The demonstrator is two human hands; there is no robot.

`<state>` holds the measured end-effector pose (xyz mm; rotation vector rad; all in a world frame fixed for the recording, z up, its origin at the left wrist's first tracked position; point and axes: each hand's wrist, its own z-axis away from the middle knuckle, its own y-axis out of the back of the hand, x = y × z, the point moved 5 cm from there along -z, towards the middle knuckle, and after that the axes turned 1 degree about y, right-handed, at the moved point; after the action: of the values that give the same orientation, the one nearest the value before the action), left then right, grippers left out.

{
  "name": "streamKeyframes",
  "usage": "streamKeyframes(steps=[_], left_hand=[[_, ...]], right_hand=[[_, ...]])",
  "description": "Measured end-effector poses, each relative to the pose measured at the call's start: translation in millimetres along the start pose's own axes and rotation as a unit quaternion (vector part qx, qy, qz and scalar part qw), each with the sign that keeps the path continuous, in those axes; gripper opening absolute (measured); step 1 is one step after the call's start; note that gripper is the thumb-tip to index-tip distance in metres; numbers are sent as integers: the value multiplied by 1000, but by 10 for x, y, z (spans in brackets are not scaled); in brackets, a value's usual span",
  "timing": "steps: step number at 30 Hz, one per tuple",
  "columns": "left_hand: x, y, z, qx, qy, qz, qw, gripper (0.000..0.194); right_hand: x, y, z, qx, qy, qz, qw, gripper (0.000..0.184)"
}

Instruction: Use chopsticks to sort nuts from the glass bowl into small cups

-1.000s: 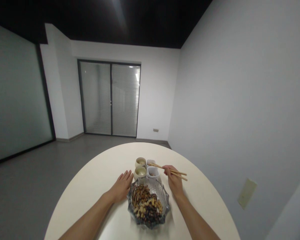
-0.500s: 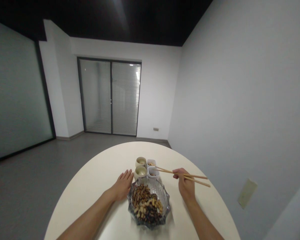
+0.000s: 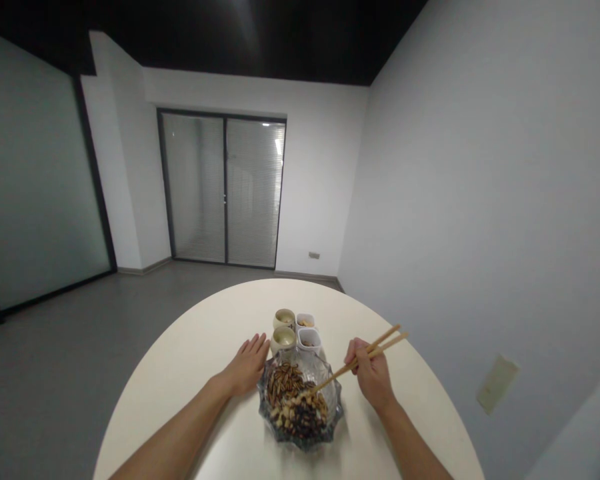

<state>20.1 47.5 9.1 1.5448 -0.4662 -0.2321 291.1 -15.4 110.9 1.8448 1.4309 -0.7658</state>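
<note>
A cut-glass bowl (image 3: 333, 404) of mixed seeds and nuts stands on the round white table (image 3: 195, 353) in front of me. My right hand (image 3: 371, 373) is closed on a pair of wooden chopsticks (image 3: 360, 361), whose tips reach down into the nuts near the bowl's middle. My left hand (image 3: 249, 365) lies flat and open on the table, touching the bowl's left rim. Just behind the bowl stand two round cream cups (image 3: 283, 339) and two small square white dishes (image 3: 309, 339) with a few pieces in them.
The table's curved edge runs round the far side and left. A white wall is close on the right, with a pale plate (image 3: 494, 393) low on it. Grey floor and glass doors (image 3: 223, 190) lie beyond.
My right hand has swung the chopsticks from pointing at the small dishes to dipping their tips into the glass bowl. The left hand has stayed in place.
</note>
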Motion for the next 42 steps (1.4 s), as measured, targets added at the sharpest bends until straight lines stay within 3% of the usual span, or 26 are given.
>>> streamKeyframes(steps=[7,18,23,29,33,42], left_hand=[[9,2,1,-4,-3,4,1000,62],[-19,-67,-18,-8,-4,-7,1000,62],[-23,-66,-20,-11,-6,-12,1000,62],[-30,-65,-27,0,-10,-2,1000,61],[-34,-76,-27,2,-8,-4,1000,61],[77,49,40,-26,-10,-25,999,64]], right_hand=[[67,-23,-9,-42,-46,27,998,62],[103,-24,-30,-31,-42,33,998,65],[81,-50,-30,-65,-28,45,996,63],[11,8,-37,-51,-18,67,996,64],[-8,-22,-24,-88,-14,80,993,63],[9,0,-16,-113,-20,90,989,55]])
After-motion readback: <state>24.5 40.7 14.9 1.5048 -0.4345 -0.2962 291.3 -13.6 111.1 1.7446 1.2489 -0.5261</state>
